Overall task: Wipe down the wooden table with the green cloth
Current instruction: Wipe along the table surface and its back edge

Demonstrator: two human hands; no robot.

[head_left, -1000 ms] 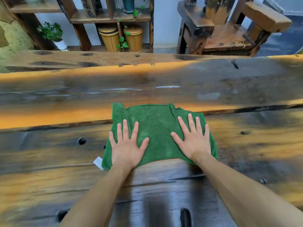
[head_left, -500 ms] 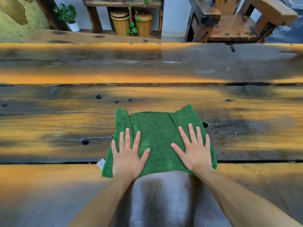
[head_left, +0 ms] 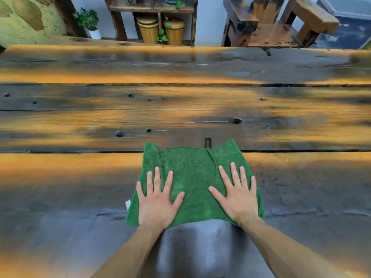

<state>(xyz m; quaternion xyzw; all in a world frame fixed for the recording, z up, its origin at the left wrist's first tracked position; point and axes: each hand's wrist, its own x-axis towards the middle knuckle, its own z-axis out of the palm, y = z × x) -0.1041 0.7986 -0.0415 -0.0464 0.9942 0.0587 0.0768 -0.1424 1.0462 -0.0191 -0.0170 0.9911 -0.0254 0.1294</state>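
The green cloth (head_left: 192, 173) lies spread flat on the wooden table (head_left: 80, 117), near its front. Flat on the cloth's near left part, my left hand (head_left: 157, 199) presses down with its fingers straight and spread. My right hand (head_left: 235, 193) presses the near right part the same way. A small white tag (head_left: 128, 204) sticks out at the cloth's left edge. The table is made of long dark and orange planks with knots and gaps between them.
Beyond the table's far edge stand a wooden shelf (head_left: 152, 9) with two woven baskets (head_left: 149, 30), a potted plant (head_left: 90, 23) at the left and a heavy wooden chair (head_left: 281, 27) at the right. A dark slot (head_left: 207, 141) sits just beyond the cloth.
Both hands have pulled the cloth toward me across the planks, from the table's middle to its near part. A streak of wiped wood shows between my forearms.
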